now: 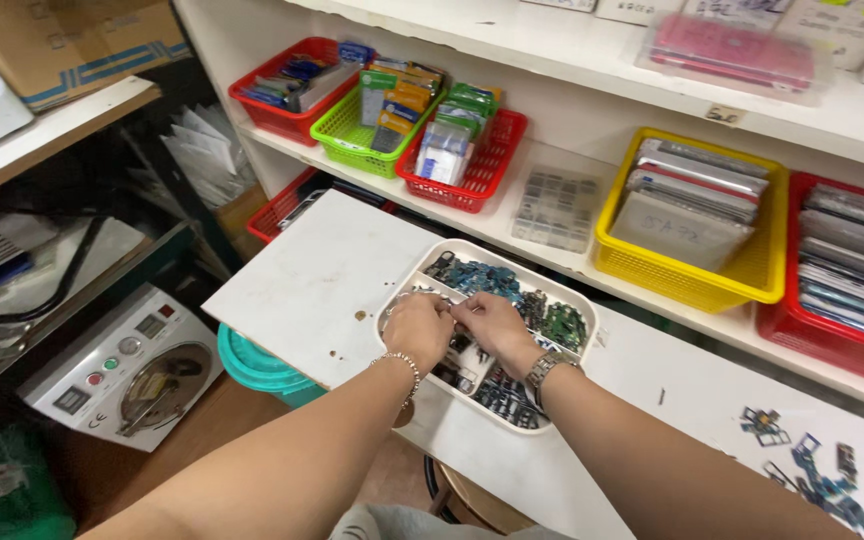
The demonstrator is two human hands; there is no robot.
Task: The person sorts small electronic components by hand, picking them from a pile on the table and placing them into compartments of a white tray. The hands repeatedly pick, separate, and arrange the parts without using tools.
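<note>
Head view of two bare hands at work over a white compartment tray (pixel 430 262) that lies on a white desk (pixel 312 270). The left hand (pixel 418 328), with a beaded bracelet (pixel 403 364) at the wrist, and the right hand (pixel 493 324), with a metal wristwatch (pixel 544 367), meet above the middle of the tray, fingertips touching or nearly so. Both hands are curled in a pinch over the small parts (pixel 492 285) — dark, blue and green pieces sorted among the tray's compartments (whether either pinch actually holds a piece cannot be told, since the fingers hide the spot).

The tray sits near the middle of the desk, its far edge just beside the lower shelf (pixel 552 262). On the desk at the near right lies a loose scatter of similar small pieces (pixel 812 475), well apart from the tray.

On the shelf beyond, from left to right: a red basket (pixel 277 110), a green basket (pixel 347 135) and a second red basket (pixel 482 165), all holding small packets; a clear plastic compartment box (pixel 555 208); a yellow basket (pixel 697 285) of flat grey panels; and a large red basket (pixel 832 340) of similar panels at the far right.

At the left, below the desk edge, stand a teal bucket (pixel 252 365) and a white machine with a round lid and buttons (pixel 127 365) — the bucket partly under the desk.
</note>
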